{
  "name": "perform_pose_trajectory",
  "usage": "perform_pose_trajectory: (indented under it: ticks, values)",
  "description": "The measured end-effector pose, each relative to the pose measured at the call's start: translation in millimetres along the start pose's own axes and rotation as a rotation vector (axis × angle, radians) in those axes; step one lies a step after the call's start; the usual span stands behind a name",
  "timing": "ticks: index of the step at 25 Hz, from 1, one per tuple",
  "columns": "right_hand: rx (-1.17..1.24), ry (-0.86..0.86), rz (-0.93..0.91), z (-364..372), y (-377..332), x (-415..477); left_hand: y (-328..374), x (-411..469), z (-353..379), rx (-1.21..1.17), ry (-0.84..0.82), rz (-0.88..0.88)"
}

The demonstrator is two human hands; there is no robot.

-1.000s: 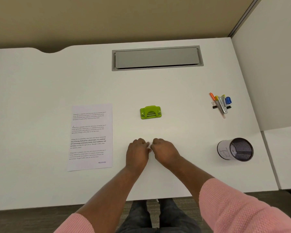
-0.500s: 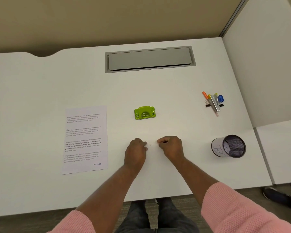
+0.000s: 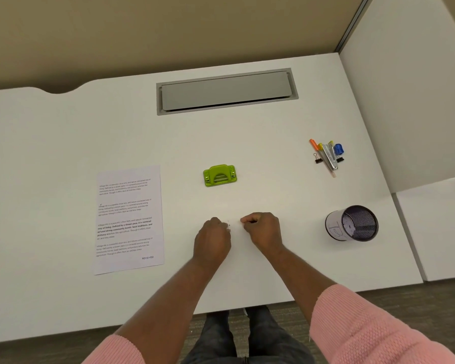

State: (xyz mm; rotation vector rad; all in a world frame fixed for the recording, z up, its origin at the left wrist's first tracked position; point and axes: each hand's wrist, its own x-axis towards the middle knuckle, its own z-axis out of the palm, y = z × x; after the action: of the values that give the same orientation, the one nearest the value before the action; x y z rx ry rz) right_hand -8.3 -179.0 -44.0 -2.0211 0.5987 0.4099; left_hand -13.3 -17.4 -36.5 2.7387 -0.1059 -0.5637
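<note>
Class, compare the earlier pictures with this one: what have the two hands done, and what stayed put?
The left hand and right hand, touching a second ago, have drawn apart sideways, fingers curled throughout; no visible pickup or release. The green hole punch, printed sheet and mesh cup lie unmoved.

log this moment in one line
left hand: curled, on desk | right hand: curled, on desk | green hole punch: untouched, beyond hands

On the printed sheet (image 3: pixel 129 219) at left we read "RECEIVED" in its near right corner, and in bold "Defined by a slower pace, it is centered".
</note>
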Motion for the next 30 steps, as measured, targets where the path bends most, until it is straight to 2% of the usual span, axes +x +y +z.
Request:
perform_pose_trajectory:
  ticks: [15,21,30]
  values:
    - [0.019,-0.008,-0.01,-3,7,-7,16,11,4,0.003,-0.059,0.017]
    - [0.192,0.04,0.076,-17,18,-22,16,11,-10,-0.212,-0.041,-0.073]
    - [0.358,0.203,0.069,-77,14,-47,113,1,-32,-0.379,-0.031,0.119]
